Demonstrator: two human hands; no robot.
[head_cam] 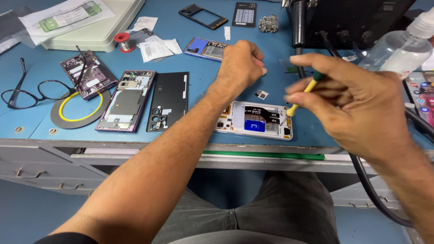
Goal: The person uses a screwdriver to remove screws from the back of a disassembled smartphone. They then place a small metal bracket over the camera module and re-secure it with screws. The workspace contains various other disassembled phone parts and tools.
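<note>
Right hand [357, 106] grips yellow screwdriver [302, 96] over opened white phone [255, 121]; left hand [239, 63] clenched.

A yellow-handled screwdriver [302, 96] leans steeply, tip down at the right end of an opened white phone [254, 120]. The phone lies flat, back cover off, blue part and black flex cable exposed.

A blue-topped workbench [199, 90] with grey drawers below is seen. An opened white phone [255, 120] is laid near its front edge. To the left, a black back cover [169, 100], a purple phone frame [127, 99] and another purple phone [88, 74] on a grey ring pad [79, 115] are placed. Black spectacles [27, 92] are set at the far left. Further back, a red solder spool [123, 40], paper slips [153, 49], a blue phone [205, 48] and a clear bottle [400, 45] are found.
</note>
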